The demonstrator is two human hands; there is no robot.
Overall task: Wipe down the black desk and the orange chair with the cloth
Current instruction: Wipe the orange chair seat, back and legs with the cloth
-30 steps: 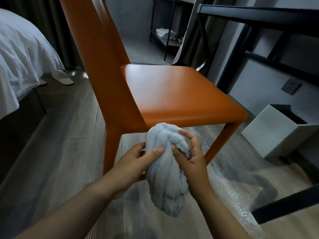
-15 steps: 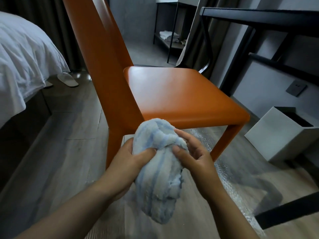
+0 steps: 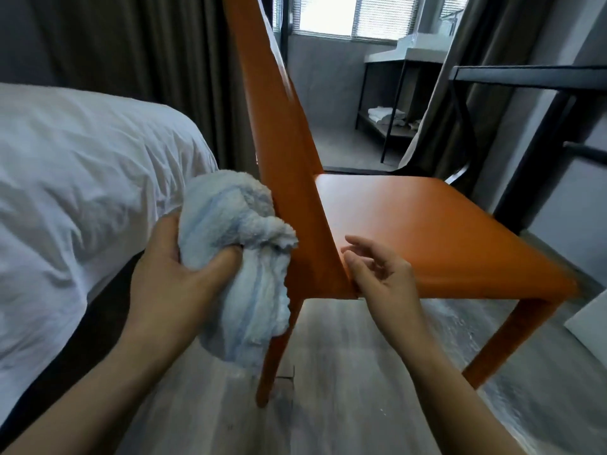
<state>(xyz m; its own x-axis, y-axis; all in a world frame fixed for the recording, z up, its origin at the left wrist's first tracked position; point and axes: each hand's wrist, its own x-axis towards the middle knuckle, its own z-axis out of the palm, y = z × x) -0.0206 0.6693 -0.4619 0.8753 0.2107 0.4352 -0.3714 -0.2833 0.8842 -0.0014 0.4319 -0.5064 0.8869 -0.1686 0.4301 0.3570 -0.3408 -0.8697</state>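
The fluffy pale-blue striped cloth [image 3: 235, 254] is sitting bunched in the left hand [image 3: 170, 277], just at the rear edge of the orange chair [image 3: 289, 178]. Its upper wad is touching or nearly touching the back of the backrest, and a loose tail is hanging down beside the rear leg. The chair is standing side-on in the middle of the view, with its tall backrest leaning up and away and its seat stretching off to the right.

By the look of it, the chair half of the job is in hand and the backrest is getting attention. The next move is likely calling for the wad to be pressed flat against the backrest panel and drawn along its length, with the chair steadied so it is not sliding on the wood floor.

The left hand is clenching the cloth firmly, thumb dug into the folds and fingers wrapping behind. The right hand [image 3: 382, 274] is holding nothing. Its fingers are loosely curled and spread, and it is hovering just at the corner where seat meets backrest. Whether it is actually touching the chair is not clear.

The black desk [image 3: 532, 75] is showing only as a frame at the upper right, well apart from both hands. A bed with a white duvet [image 3: 82, 192] is lying to the left.
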